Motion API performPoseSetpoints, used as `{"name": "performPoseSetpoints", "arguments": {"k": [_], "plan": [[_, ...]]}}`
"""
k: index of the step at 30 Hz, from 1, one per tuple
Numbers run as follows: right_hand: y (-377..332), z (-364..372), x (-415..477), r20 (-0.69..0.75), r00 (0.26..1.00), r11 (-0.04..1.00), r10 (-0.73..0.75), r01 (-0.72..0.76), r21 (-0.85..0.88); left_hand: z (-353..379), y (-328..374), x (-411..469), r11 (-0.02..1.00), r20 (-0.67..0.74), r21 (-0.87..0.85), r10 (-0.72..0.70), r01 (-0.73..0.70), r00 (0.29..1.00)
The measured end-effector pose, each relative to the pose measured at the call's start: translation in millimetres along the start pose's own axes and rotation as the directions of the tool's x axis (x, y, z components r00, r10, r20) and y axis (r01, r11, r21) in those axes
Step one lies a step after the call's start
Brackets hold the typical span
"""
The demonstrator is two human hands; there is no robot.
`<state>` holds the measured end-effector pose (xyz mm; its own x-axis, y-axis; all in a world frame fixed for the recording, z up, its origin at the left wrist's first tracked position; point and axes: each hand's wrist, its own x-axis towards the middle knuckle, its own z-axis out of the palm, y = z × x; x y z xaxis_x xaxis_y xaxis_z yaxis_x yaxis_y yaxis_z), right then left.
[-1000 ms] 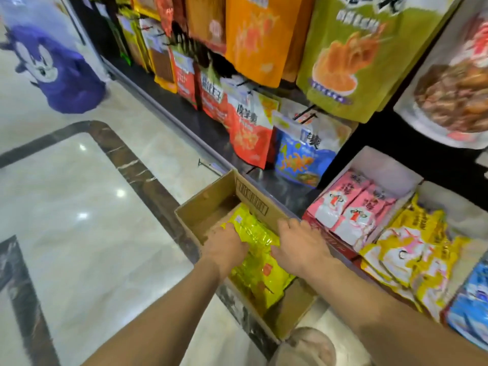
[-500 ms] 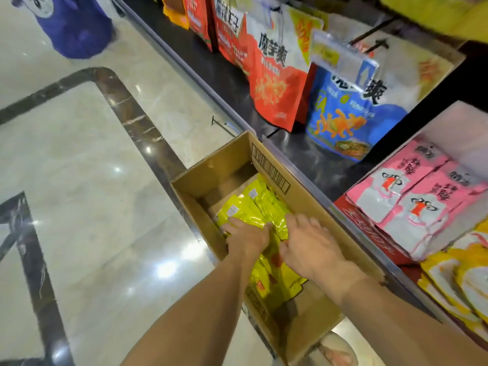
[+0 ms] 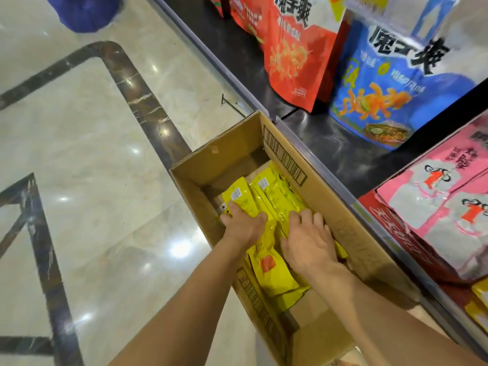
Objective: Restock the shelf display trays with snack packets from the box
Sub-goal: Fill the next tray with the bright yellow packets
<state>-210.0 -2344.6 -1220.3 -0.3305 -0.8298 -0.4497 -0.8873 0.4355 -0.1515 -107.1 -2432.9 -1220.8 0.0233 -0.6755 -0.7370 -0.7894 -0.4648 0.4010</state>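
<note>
Both hands are in the cardboard box [image 3: 333,207], lower centre of frame, close together but not touching. Left hand [image 3: 244,226]: fingers curled down into the stack of yellow packets [image 3: 268,192], gripping a bundle. Right hand [image 3: 308,240]: flat on the same stack, fingers spread and fairly straight, pressing rather than clamping.

The packets stand in a row on edge along the middle of the box. Bare cardboard bottom shows at the far end and the near end. Box flaps are open, with barcode print on the right flap.

The box sits on the floor [image 3: 87,154], hard against the shelf edge rail [image 3: 320,165], which runs diagonally from top centre to lower right. The floor is glossy cream marble with dark brown inlay bands and ceiling-light glare spots. A blue object [image 3: 81,11] is at upper left, partly cut off. A small wire hook [image 3: 232,104] lies on the floor near the rail.

The shelf deck is dark and reflective. On it, upper right: red bag [image 3: 293,59] and blue bag [image 3: 383,93], upright. At right edge: pink packets [image 3: 435,204] in a red tray [image 3: 390,228].
</note>
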Motion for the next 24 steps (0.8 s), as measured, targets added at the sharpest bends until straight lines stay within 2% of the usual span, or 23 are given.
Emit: {"name": "performPoseSetpoints", "arguments": {"k": [3, 8, 12, 18, 22, 24], "plan": [[6, 6, 0, -0.019, 1.000, 0.998, 0.007, -0.006, 0.066, 0, -3, -2, 1.000, 0.000, -0.022, 0.001, -0.001, 1.000], [5, 4, 4, -0.004, 0.992, 0.944, 0.128, -0.121, 0.308, -2, 0, -8, 0.998, -0.006, -0.030, 0.050, -0.050, 0.999], [8, 2, -3, -0.038, 0.991, 0.937, 0.126, -0.106, 0.332, -10, 0, -14, 0.996, -0.038, -0.052, 0.069, -0.071, 0.997], [15, -26, -26, -0.076, 0.987, 0.898, 0.143, -0.097, 0.429, -34, 16, -47, 0.943, -0.129, -0.256, 0.185, -0.212, 0.974], [20, -61, -54, -0.141, 0.981, 0.878, 0.133, -0.050, 0.476, -59, 30, -85, 0.889, -0.116, -0.331, 0.295, -0.317, 0.948], [21, -85, -69, -0.151, 0.979, 0.814, 0.137, -0.024, 0.581, -73, 36, -106, 0.856, -0.113, -0.383, 0.329, -0.347, 0.937]]}}
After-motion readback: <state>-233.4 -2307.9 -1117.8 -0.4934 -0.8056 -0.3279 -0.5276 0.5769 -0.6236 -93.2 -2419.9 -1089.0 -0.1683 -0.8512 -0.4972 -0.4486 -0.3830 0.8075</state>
